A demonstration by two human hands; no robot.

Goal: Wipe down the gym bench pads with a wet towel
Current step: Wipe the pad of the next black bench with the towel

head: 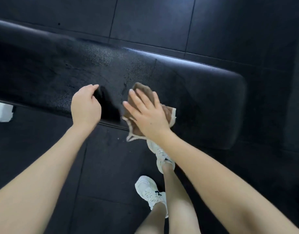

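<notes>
Pressing towel [144, 89] under spread right hand [148, 117]; left hand [85, 106] curled, resting on bench pad [204, 92].

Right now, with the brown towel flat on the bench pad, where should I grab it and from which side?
Probably the pale-edged corner of the towel that hangs past the bench pad's near edge. Come from your side, pinching it from underneath: it droops free, while the right hand lies flat over the middle.
</notes>
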